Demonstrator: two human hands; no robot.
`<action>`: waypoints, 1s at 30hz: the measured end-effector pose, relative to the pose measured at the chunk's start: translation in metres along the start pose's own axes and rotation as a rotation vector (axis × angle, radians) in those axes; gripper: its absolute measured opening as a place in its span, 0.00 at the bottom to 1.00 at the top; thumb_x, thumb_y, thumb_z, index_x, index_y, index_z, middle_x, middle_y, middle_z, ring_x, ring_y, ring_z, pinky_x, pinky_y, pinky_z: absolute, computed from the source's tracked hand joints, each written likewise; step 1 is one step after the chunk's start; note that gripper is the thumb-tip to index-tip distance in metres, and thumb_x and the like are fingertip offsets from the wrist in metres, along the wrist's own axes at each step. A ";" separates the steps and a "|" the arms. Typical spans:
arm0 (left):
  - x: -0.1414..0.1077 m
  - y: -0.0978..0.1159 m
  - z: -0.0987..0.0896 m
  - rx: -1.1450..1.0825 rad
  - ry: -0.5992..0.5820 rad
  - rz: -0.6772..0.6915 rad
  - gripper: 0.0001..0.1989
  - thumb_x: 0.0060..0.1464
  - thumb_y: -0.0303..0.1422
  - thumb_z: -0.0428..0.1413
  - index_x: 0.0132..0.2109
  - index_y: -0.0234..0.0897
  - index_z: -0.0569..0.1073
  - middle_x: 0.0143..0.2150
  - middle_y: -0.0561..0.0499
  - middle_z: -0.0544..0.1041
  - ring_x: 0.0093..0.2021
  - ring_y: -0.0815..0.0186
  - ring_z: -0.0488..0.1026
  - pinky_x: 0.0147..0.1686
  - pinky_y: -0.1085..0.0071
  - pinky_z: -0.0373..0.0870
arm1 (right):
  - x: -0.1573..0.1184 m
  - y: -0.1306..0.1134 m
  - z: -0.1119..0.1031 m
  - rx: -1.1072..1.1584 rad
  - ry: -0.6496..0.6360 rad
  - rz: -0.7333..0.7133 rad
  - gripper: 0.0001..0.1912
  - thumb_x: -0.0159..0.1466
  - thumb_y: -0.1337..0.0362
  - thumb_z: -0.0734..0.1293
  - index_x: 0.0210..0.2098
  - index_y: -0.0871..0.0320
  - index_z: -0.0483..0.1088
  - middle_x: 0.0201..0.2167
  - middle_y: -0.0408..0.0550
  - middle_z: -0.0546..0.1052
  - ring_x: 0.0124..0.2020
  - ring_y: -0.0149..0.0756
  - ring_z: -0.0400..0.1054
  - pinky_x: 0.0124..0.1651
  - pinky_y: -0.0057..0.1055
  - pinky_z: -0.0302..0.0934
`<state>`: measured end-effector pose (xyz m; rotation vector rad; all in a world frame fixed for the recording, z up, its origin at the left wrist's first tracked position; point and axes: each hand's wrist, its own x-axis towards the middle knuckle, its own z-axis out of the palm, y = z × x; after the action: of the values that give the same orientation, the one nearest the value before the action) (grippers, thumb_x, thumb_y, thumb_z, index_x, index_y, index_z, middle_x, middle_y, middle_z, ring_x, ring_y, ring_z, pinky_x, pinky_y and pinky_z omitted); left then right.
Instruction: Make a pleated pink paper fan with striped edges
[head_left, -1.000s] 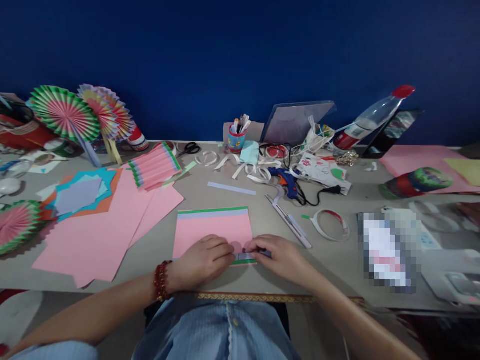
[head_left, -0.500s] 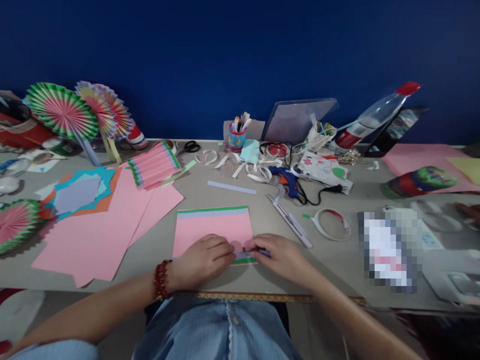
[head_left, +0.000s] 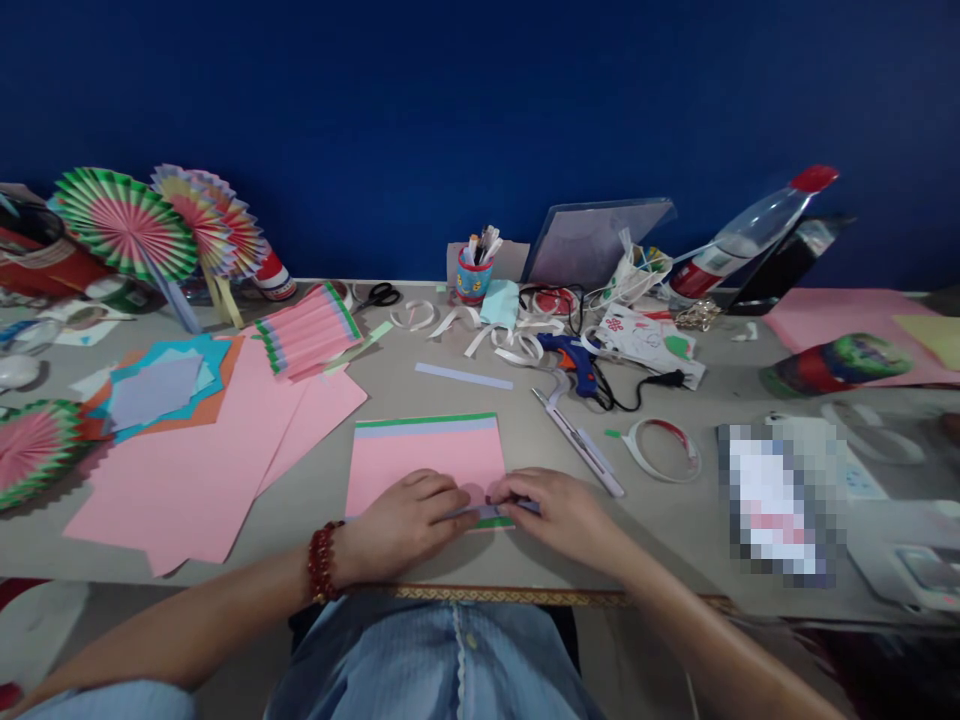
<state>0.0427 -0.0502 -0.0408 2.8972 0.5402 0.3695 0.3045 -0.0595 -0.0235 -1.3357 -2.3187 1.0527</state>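
Where the pink sheet (head_left: 424,458) lies: near the front edge of the surface (head_left: 300,525).
Left hand (head_left: 409,520): rested on the sheet; its grip cannot be told.
Right hand (head_left: 561,510): fingertips are bunched by the lavender strip (head_left: 487,512); clamping cannot be told.
Strip risk: skewing could be caused by uneven pressure.

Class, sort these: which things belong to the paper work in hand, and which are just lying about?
In hand, it seems:
pink sheet, under the left hand
lilac strip, matching the sheet's lilac band

Lying about, probably:
bottle
glue gun
pen cup
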 end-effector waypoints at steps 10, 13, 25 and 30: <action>-0.001 0.001 -0.001 0.040 -0.035 0.009 0.18 0.64 0.28 0.51 0.60 0.37 0.68 0.54 0.41 0.74 0.53 0.58 0.68 0.55 0.59 0.66 | 0.000 0.000 0.000 -0.008 0.003 0.001 0.09 0.65 0.67 0.65 0.42 0.53 0.76 0.40 0.45 0.81 0.42 0.38 0.74 0.44 0.30 0.62; 0.000 0.000 -0.001 0.040 -0.039 0.018 0.18 0.64 0.28 0.51 0.60 0.37 0.68 0.54 0.41 0.74 0.53 0.58 0.68 0.55 0.59 0.66 | 0.000 -0.001 0.000 -0.013 0.002 0.008 0.09 0.65 0.67 0.65 0.42 0.53 0.75 0.40 0.45 0.81 0.42 0.38 0.74 0.44 0.30 0.62; -0.001 0.000 -0.001 0.053 -0.039 0.023 0.16 0.64 0.28 0.53 0.58 0.37 0.70 0.53 0.43 0.75 0.52 0.58 0.68 0.55 0.59 0.65 | -0.006 0.002 -0.013 -0.001 0.008 0.041 0.08 0.66 0.65 0.65 0.43 0.53 0.75 0.38 0.44 0.80 0.37 0.35 0.73 0.40 0.28 0.61; -0.001 -0.002 -0.001 0.054 -0.025 0.025 0.16 0.65 0.29 0.52 0.58 0.38 0.70 0.53 0.44 0.75 0.52 0.58 0.68 0.55 0.59 0.65 | -0.008 0.004 -0.015 -0.023 -0.007 0.075 0.06 0.65 0.66 0.65 0.40 0.53 0.75 0.34 0.42 0.79 0.35 0.34 0.72 0.36 0.27 0.59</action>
<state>0.0412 -0.0484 -0.0406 2.9584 0.5186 0.3267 0.3194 -0.0582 -0.0146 -1.4401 -2.3095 1.0576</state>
